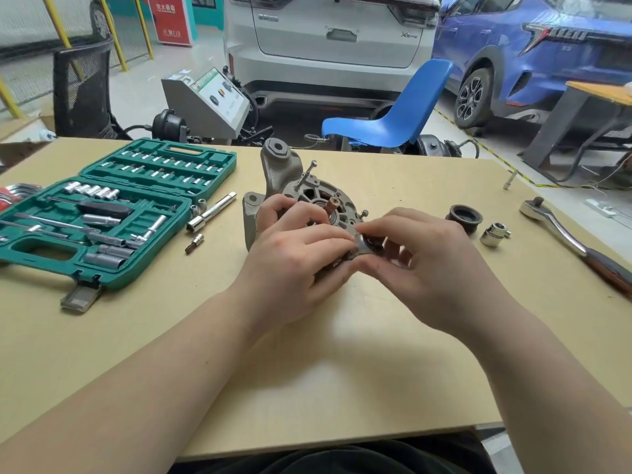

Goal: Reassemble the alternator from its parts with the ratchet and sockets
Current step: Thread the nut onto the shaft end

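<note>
Garage bay: 2 cars, white [328, 39] and blue [533, 53], behind a tan surface [342, 354]. We see the alternator [304, 196] at mid-surface, its shaft pointing up. The left hand [294, 258] curls over its near rim; the right hand [431, 265] meets it, and both pinch a small metal part [364, 246] between fingertips. Green socket case [102, 220] lies open at left. Ratchet [574, 244] lies at right, with a pulley [464, 216] and a loose socket [494, 234] near it.
</note>
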